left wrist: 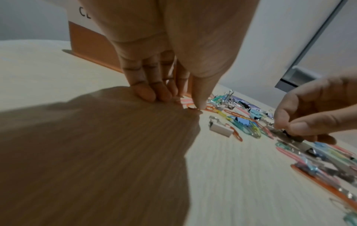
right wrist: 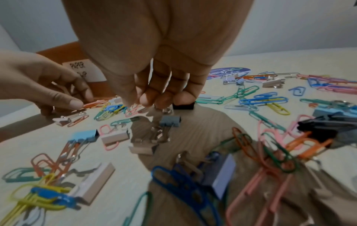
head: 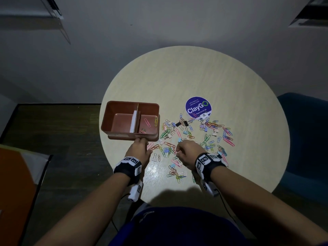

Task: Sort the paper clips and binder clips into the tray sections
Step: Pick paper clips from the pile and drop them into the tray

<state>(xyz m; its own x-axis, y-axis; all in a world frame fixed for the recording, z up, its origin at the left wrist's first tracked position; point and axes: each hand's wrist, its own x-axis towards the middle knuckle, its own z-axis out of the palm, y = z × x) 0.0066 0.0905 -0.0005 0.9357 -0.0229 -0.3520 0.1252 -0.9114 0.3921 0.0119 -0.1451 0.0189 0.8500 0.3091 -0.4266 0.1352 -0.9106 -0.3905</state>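
A brown two-section tray [head: 106, 119] stands at the table's left. Its right section holds a few paper clips [head: 147, 123]; the left section looks bare. Coloured paper clips and binder clips [head: 195, 137] lie scattered to its right. My left hand [head: 140, 146] is just in front of the tray, fingertips down on the table. Its thumb and fingers [left wrist: 199, 100] pinch an orange paper clip [right wrist: 94, 104]. My right hand [head: 184, 151] hovers over the pile with curled fingers [right wrist: 146, 99]. They close on a small black binder clip [right wrist: 183, 105]; the grip itself is partly hidden.
A round purple sticker [head: 198, 107] lies behind the pile. The tray front carries a white label reading PAPER CLIP [right wrist: 81, 71]. The round table's edge [head: 106, 157] runs close to my left wrist. A blue chair [head: 305, 139] stands at the right.
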